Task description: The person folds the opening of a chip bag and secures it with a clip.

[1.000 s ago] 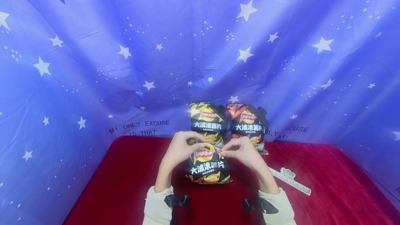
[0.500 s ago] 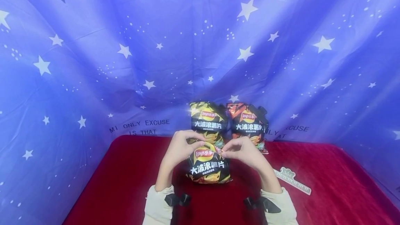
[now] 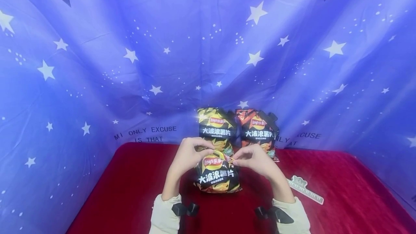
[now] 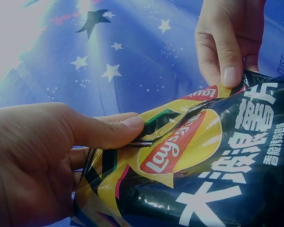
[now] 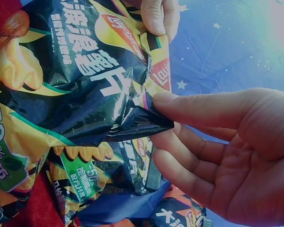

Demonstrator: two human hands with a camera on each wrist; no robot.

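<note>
Pinched at its top edge from both sides: black-and-yellow chip bag (image 3: 217, 172), held upright over the red tablecloth (image 3: 130, 183), near the middle of the scene. Left hand (image 3: 186, 156) clamped the bag's top left corner between thumb and curled fingers, thumb (image 4: 106, 132) pressed flat along the seam just above the red logo. Right hand (image 3: 255, 160) gripped the top right corner, thumb (image 5: 194, 109) on the crumpled black foil, other fingers curled underneath. Top seam wrinkled and folded between the two grips; whether torn open, could not tell. Stood farther back, against the blue starred cloth (image 3: 97, 64): second black-and-yellow bag (image 3: 216, 127), just behind the held one, and an orange-topped bag (image 3: 258, 129) touching its right side. Lay on the tablecloth to the right, well apart from the hands: white ruler (image 3: 304, 189). Cream sleeves (image 3: 164, 216) at both wrists.
</note>
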